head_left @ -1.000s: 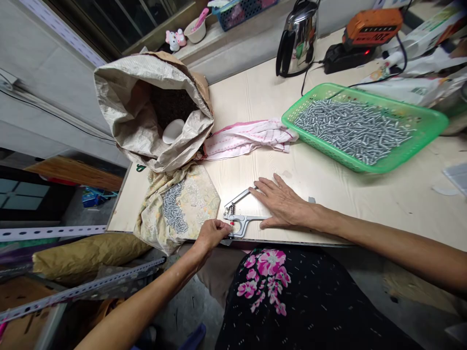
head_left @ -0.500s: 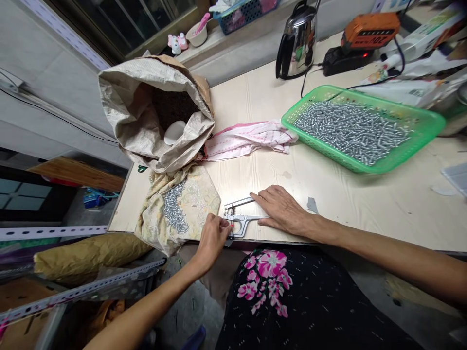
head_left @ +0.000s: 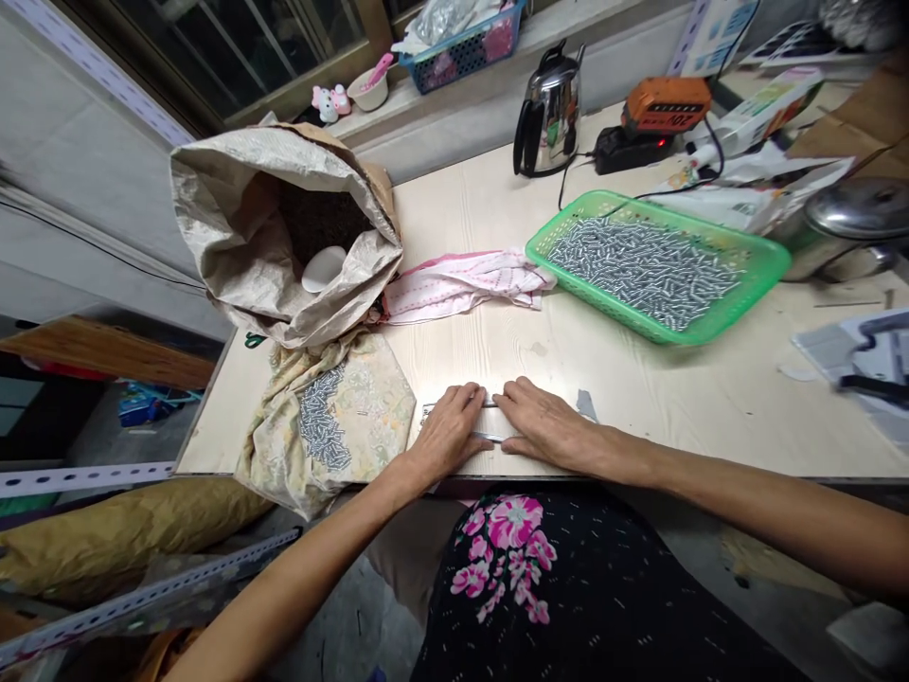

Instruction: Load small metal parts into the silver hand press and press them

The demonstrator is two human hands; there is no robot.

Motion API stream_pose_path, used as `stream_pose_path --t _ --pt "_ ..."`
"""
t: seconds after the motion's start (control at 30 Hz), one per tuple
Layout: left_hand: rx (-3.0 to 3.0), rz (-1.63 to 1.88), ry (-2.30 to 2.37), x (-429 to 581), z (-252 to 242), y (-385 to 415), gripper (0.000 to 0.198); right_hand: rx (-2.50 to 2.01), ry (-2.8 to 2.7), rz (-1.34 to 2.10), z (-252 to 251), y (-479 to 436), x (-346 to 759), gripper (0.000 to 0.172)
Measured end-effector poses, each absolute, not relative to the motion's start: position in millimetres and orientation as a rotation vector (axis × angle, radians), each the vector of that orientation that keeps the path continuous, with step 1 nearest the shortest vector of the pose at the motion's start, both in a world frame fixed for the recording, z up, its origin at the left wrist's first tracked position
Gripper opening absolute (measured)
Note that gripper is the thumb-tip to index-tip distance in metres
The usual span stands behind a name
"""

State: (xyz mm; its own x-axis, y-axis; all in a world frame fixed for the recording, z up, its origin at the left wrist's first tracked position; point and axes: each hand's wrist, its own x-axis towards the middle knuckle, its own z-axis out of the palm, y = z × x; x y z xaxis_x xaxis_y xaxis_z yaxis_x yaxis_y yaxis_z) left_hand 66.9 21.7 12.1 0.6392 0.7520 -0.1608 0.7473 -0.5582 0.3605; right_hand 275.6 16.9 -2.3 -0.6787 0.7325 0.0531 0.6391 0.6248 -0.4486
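Silver metal shows in two thin bars of a hand tool at the lower centre of the frame, lying on the pale worktop near its front edge. The left hand covers most of the tool's left part, its grip narrow around it; the right hand holds the bars' right ends between fingers and thumb. Both hands block the view of much of the tool.

Just left of the left hand, a patterned cloth carries a heap of small metal pins and hangs over the front edge. Behind it, at upper left, a large open sack crowds the worktop, a white dish inside its mouth. From the sack, a pink-and-white towel stretches across to a green basket at right of centre, which holds many more metal pieces.

A grey scrap lies just beside the right hand. Along the top, a steel kettle stands near an orange battery on a black charger, whose light glows red. A lidded pot sits at the right edge; a blue basket rests on the sill above.
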Motion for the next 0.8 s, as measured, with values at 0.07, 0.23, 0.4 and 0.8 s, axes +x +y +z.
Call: stream_pose_path --t 0.07,0.23,0.4,0.8 --pt "2.471 -0.018 1.143 73 15 24 0.051 -1.148 -2.614 0.549 -4 15 274 0.032" --pt "2.490 -0.029 1.129 75 15 36 0.023 -1.188 -2.612 0.402 -10 25 269 0.010" --pt "2.514 -0.013 1.203 75 8 50 0.013 -1.115 -2.665 0.427 -17 50 263 0.014" --pt "2.597 0.407 1.459 80 -22 5 0.044 -0.989 -2.726 0.483 -11 90 283 0.031"
